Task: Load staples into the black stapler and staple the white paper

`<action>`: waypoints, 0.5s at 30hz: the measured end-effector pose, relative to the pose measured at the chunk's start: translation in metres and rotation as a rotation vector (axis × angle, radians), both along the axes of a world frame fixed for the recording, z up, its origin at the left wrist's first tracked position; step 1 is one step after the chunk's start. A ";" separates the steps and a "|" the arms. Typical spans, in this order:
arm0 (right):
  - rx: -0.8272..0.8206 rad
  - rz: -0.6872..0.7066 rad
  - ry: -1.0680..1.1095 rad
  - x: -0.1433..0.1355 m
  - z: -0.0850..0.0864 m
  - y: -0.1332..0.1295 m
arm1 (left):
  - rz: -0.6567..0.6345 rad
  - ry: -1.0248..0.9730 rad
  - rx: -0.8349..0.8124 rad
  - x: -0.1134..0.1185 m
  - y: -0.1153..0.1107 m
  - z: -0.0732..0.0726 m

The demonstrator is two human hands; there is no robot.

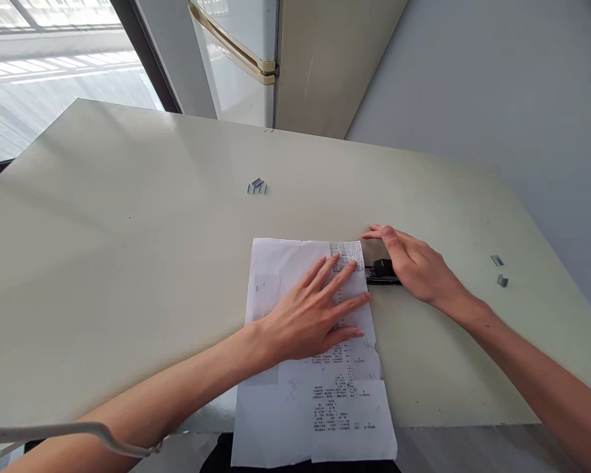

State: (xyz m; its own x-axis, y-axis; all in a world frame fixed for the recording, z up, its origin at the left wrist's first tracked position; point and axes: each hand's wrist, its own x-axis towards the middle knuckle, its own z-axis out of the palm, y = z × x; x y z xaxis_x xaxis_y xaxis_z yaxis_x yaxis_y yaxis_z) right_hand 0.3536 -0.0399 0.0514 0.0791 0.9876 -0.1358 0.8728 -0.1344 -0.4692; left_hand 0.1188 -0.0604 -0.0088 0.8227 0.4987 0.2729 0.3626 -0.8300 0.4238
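Observation:
A sheet of printed paper [276, 430] lies on the table, its lower end hanging past the front edge. My left hand [312, 312] rests flat on it with fingers spread, over the printed rows on its right side. Just beyond the paper's right edge sits a black stapler [383, 268], partly covered by my right hand [418, 266]. That hand is over the stapler's right end, fingers stretched out and thumb raised, not wrapped round it. Whether its palm presses on the stapler is hidden. The stapler's front end meets the paper's edge near the top right corner.
Several small staple strips [257, 186] lie farther back on the white table [128, 276]. Two more staple pieces [500, 270] are at the right. A grey cable [79, 430] crosses near my left forearm. Behind the table stand a refrigerator [320, 66] and a wall [497, 85].

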 end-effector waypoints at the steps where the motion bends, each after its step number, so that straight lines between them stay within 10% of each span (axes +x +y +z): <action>1: -0.009 -0.002 0.019 0.002 0.000 0.000 | -0.003 0.004 -0.001 0.000 0.000 0.000; 15: -0.014 -0.002 -0.018 0.000 0.000 0.001 | -0.004 0.014 -0.007 0.001 0.001 0.001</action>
State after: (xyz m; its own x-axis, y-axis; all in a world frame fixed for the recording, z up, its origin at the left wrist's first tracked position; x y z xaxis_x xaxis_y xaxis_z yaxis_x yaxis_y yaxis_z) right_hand 0.3536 -0.0392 0.0511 0.0838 0.9854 -0.1483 0.8806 -0.1429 -0.4519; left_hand 0.1196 -0.0594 -0.0080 0.8282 0.4976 0.2579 0.3654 -0.8283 0.4247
